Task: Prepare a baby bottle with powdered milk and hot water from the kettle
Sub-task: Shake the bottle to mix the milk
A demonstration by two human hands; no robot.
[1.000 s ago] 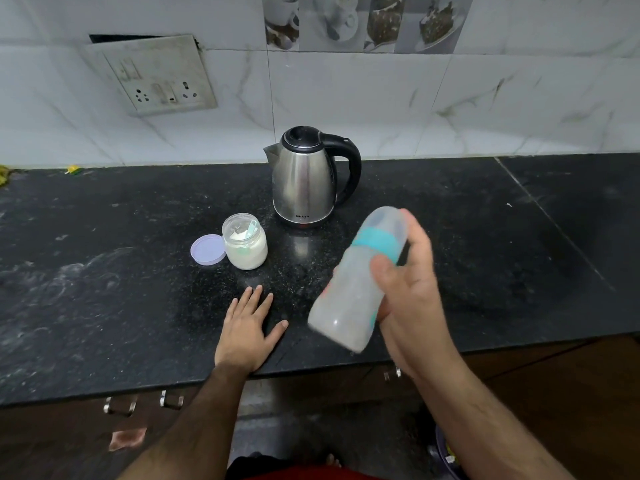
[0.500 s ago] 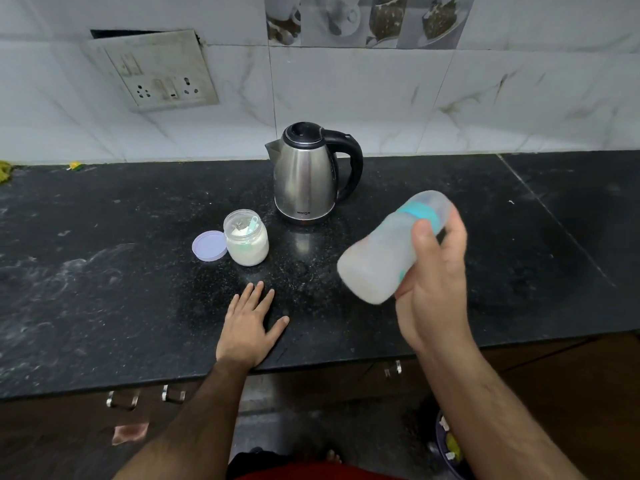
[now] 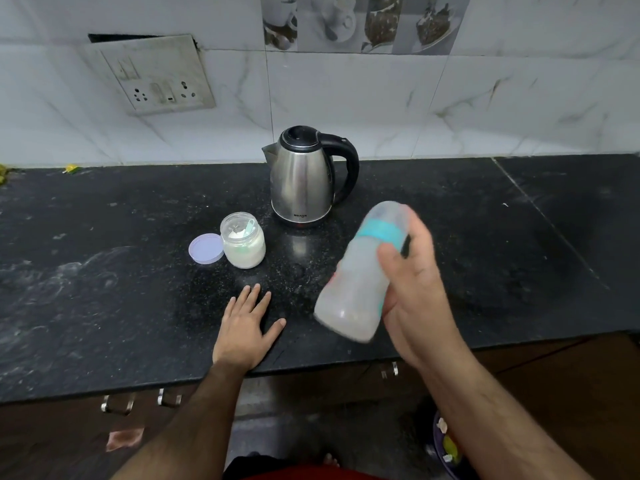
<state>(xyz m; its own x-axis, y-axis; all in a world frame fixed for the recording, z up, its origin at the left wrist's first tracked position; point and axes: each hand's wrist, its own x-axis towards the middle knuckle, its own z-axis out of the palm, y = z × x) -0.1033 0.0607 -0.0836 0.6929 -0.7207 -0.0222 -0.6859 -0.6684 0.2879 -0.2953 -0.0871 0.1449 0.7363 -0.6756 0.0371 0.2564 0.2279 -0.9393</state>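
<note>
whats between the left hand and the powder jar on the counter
Nothing: in the head view only bare black counter separates the flat left hand from the powder jar.

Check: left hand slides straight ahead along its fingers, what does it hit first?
Probably the powder jar: the left hand lies flat on the countertop, fingers pointing slightly right of it, so it could slip past toward the kettle.

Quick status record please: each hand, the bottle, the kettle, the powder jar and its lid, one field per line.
right hand: grips the baby bottle above the counter
baby bottle: capped, tilted, motion-blurred, milky inside
left hand: flat on the counter, fingers straight
kettle: upright at the back, lid shut
powder jar: open, scoop inside
jar lid: on the counter, touching the jar's left side
</note>
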